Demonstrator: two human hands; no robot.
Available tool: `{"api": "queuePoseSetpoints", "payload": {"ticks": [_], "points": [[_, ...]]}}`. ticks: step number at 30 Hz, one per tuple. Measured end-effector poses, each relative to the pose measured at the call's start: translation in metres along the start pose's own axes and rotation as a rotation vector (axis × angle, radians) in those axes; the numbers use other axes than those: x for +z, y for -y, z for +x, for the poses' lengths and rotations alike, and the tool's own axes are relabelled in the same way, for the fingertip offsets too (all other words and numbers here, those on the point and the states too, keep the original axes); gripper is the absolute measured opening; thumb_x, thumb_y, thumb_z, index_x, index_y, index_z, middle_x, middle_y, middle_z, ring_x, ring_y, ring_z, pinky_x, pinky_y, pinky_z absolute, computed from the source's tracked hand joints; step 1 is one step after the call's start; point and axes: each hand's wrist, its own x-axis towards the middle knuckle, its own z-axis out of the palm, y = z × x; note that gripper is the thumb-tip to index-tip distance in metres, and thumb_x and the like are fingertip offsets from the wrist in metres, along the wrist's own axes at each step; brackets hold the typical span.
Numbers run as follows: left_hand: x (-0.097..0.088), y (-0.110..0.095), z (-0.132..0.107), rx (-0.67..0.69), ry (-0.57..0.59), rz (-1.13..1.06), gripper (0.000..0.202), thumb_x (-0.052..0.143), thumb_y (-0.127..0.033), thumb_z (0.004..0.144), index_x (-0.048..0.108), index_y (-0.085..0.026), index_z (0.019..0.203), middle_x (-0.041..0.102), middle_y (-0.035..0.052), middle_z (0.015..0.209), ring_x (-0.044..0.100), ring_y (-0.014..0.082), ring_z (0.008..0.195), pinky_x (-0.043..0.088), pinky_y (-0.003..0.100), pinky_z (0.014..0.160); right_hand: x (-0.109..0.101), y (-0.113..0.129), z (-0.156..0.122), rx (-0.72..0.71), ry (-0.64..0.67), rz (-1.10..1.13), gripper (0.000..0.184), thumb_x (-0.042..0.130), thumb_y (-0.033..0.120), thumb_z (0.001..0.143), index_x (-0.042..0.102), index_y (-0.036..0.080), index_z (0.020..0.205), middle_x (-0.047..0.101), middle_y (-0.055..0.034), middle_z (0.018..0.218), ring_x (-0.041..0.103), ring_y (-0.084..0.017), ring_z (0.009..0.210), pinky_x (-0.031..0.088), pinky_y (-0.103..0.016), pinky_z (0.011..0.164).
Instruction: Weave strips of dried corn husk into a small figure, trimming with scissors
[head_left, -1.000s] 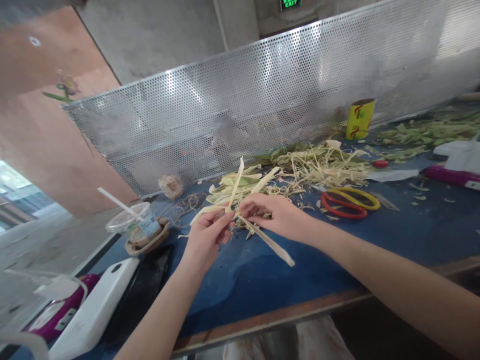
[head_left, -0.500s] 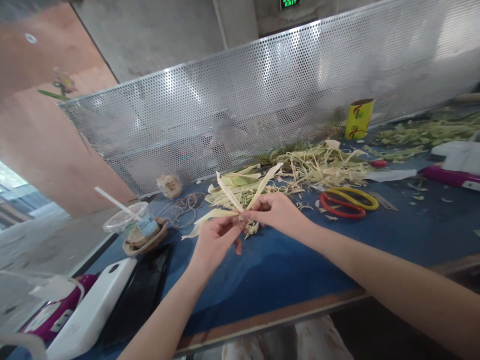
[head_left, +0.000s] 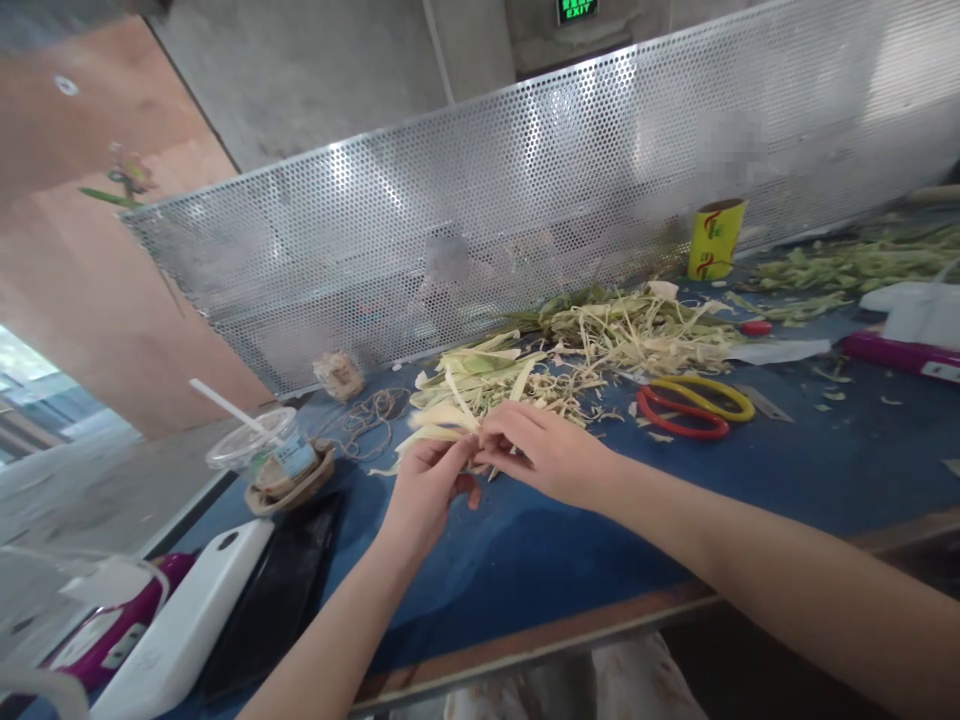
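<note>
My left hand (head_left: 424,490) pinches the gathered base of several pale corn husk strips (head_left: 460,395) between thumb and fingers. The strips fan out up and to the left from the pinch. Against it, my right hand (head_left: 544,450) is closed at the same base, its fingertips touching the husk there; exactly what they grip is partly hidden. Just behind both hands lies a heap of husk pieces and shreds (head_left: 487,358). To the right rest scissors (head_left: 682,428) with one red and one yellow handle, and a blade-like metal piece (head_left: 765,404) beside them.
A plastic cup with a straw (head_left: 277,450) sits in a brown bowl (head_left: 322,475) at left, near tangled twine (head_left: 375,425). A black tablet-like slab (head_left: 274,600) and white case (head_left: 187,620) lie nearer. A perforated metal screen (head_left: 487,200) borders the back; a yellow roll (head_left: 716,240) stands there.
The husk strips have tilted lower and to the left, and one upright strip now shows less. My right hand has turned slightly and lowered over the base; the left has barely moved.
</note>
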Motion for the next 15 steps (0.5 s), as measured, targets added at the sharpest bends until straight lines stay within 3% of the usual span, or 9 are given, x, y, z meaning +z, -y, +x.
{"api": "queuePoseSetpoints", "payload": {"ticks": [6, 9, 12, 15], "points": [[0.000, 0.000, 0.000, 0.015, -0.001, 0.034, 0.020, 0.068, -0.031, 0.064, 0.063, -0.012, 0.062, 0.052, -0.0014, 0.053, 0.042, 0.0056, 0.040, 0.036, 0.017, 0.031, 0.002, -0.003, 0.001, 0.222, -0.099, 0.456, 0.019, 0.048, 0.025, 0.083, 0.035, 0.021, 0.096, 0.053, 0.0013, 0.074, 0.056, -0.010, 0.064, 0.046, -0.022, 0.059], [-0.003, 0.002, 0.001, -0.003, 0.041, 0.069, 0.022, 0.068, -0.033, 0.064, 0.062, -0.012, 0.061, 0.052, -0.0018, 0.053, 0.043, 0.0061, 0.039, 0.036, 0.018, 0.031, -0.002, -0.005, 0.001, 0.124, -0.068, 0.255, 0.005, 0.047, 0.024, 0.084, 0.047, 0.019, 0.084, 0.057, -0.0012, 0.074, 0.056, -0.011, 0.067, 0.045, -0.022, 0.060], [-0.004, 0.001, -0.001, -0.021, 0.097, 0.117, 0.023, 0.068, -0.034, 0.064, 0.061, -0.012, 0.064, 0.052, -0.0017, 0.054, 0.045, 0.0067, 0.039, 0.037, 0.019, 0.033, -0.006, -0.006, 0.000, -0.106, -0.122, -0.045, 0.016, 0.043, 0.021, 0.086, 0.057, 0.018, 0.080, 0.061, -0.0048, 0.080, 0.056, -0.013, 0.076, 0.044, -0.024, 0.066], [-0.001, -0.003, -0.006, 0.001, 0.200, 0.189, 0.021, 0.069, -0.030, 0.063, 0.059, -0.012, 0.068, 0.051, -0.0022, 0.058, 0.047, 0.0069, 0.040, 0.040, 0.021, 0.038, -0.008, -0.007, -0.001, -0.185, -0.153, -0.289, 0.022, 0.041, 0.020, 0.087, 0.062, 0.018, 0.089, 0.063, -0.0057, 0.082, 0.055, -0.014, 0.077, 0.044, -0.024, 0.064]]}}
